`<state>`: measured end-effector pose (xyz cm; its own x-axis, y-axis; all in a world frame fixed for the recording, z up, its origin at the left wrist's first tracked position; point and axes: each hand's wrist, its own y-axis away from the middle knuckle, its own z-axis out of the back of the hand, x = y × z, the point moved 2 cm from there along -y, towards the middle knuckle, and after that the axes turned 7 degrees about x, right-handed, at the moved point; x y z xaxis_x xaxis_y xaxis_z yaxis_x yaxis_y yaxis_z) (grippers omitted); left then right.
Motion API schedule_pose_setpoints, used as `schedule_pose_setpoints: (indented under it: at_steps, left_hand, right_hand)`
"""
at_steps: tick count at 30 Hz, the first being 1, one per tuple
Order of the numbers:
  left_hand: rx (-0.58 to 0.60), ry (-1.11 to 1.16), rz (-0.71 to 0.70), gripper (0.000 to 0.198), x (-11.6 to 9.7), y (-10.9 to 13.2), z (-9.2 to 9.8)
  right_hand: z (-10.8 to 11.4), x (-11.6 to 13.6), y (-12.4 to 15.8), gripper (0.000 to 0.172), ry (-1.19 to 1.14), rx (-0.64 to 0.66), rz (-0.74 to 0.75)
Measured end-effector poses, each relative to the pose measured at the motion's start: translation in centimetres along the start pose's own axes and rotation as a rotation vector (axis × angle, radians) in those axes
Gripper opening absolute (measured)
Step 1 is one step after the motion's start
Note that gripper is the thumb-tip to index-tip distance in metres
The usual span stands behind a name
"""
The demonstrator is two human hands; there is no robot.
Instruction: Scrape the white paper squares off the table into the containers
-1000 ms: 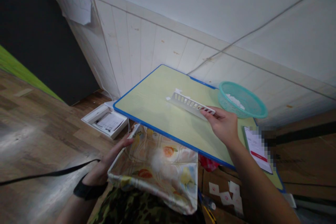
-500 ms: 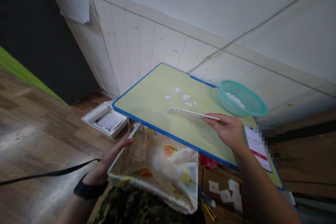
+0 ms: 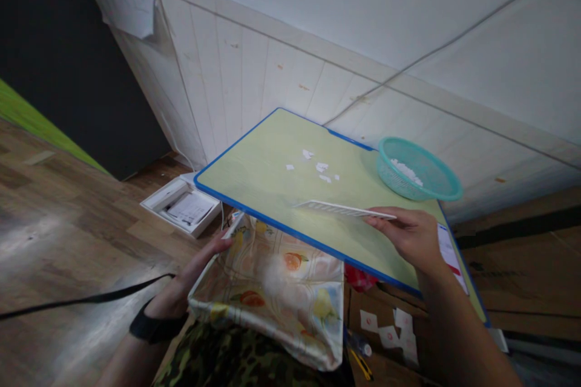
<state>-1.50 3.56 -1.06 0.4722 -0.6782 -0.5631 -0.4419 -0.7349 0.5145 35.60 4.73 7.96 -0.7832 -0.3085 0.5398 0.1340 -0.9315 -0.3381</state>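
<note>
My right hand [image 3: 411, 234] is closed on one end of a long white slotted plastic strip [image 3: 345, 210], holding it level just above the near part of the green table with a blue rim [image 3: 254, 205]. Small white bits [image 3: 318, 167] lie scattered on the tabletop farther back. My left hand [image 3: 193, 275], with a black wrist band, grips the left edge of a fruit-patterned bag [image 3: 276, 290] on my lap below the table edge. A teal basket [image 3: 415, 169] with white pieces inside stands at the table's right.
A phone [image 3: 449, 254] lies on the table behind my right hand. An open white box [image 3: 181, 208] rests on the wooden floor at left. A black strap [image 3: 82, 299] crosses the floor. Paper slips [image 3: 390, 329] and cardboard lie under the table. White panelled wall behind.
My right hand lifted the white strip off the tabletop and drew it toward me and to the right, leaving small white bits where it lay. My left hand stayed on the bag.
</note>
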Motion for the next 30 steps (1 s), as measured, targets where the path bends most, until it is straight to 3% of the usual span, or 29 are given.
schedule_pose_setpoints:
  at_steps: [9,19,24,30]
  left_hand:
    - [-0.045,-0.046,-0.048,0.070,-0.5,0.7,-0.6]
    - [-0.165,-0.086,-0.034,0.048,0.3,1.5,-2.5]
    - [-0.272,-0.150,-0.115,0.035,0.6,2.3,-3.9]
    - [-0.226,-0.150,-0.094,0.048,2.1,1.7,-2.5]
  right_hand:
    - [1.2,-1.1,-1.1,0.015,-0.090,0.022,-0.055]
    - [1.0,-2.2,-5.0,0.020,-0.235,0.072,-0.059]
    - [0.2,-2.5,-5.5,0.023,-0.316,0.106,-0.047]
    - [1.2,-4.0,-4.2,0.024,-0.406,0.191,-0.086]
